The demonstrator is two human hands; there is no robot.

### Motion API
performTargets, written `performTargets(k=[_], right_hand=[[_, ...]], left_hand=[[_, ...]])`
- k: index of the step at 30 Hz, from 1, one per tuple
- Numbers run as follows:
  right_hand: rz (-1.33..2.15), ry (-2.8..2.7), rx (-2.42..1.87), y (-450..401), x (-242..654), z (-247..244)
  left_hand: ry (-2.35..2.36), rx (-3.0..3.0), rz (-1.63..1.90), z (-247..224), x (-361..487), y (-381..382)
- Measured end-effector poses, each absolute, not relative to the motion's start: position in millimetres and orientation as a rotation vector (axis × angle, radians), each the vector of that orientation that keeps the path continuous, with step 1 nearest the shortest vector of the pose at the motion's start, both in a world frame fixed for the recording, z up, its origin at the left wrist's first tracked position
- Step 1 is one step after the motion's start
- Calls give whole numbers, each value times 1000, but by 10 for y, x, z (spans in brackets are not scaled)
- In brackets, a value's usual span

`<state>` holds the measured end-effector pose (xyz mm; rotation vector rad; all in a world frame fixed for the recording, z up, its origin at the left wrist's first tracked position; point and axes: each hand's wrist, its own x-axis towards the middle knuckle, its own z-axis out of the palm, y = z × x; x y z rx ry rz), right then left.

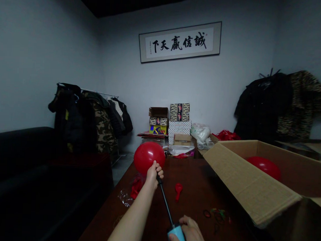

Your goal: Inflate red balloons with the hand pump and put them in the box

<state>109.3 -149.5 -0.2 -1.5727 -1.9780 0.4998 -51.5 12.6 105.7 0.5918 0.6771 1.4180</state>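
A round, inflated red balloon (148, 153) sits over the far part of the brown table (190, 170). My left hand (155, 171) is closed around the balloon's neck and the black nozzle end of a hand pump. From there the pump's thin dark rod (166, 201) runs down toward me to its light blue barrel (176, 236). My right hand (189, 234) grips the barrel at the bottom of the view. A deflated red balloon (178, 191) lies on the table right of the rod.
At the right stands an open cardboard box (240, 176) with an inflated red balloon (265, 167) inside. Clear plastic wrap (125, 198) lies left of my forearm, rubber bands (219, 214) at the right. Stacked boxes (179, 126) stand behind the table; a dark sofa (22, 147) is left.
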Motion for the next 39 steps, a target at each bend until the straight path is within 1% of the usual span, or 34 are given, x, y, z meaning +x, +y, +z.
performTargets(k=[6, 10, 15, 19, 29, 34, 39], right_hand=[[554, -2010, -1514, -1502, 1054, 365], [538, -1937, -1507, -1362, 979, 613], [477, -1902, -1483, -1088, 929, 742], [473, -1890, -1476, -991, 920, 699], [503, -1879, -1502, -1079, 964, 487], [518, -1895, -1526, -1210, 1004, 426], [520, -2001, -1533, -1351, 1054, 127]], left_hand=[[634, 568, 1402, 1113, -468, 43], [628, 592, 1350, 1064, -351, -68], [635, 623, 1300, 990, -192, -191], [690, 642, 1294, 944, -147, -193], [721, 667, 1305, 730, -101, -140], [735, 644, 1299, 790, -109, -106], [772, 602, 1344, 896, -222, -17]])
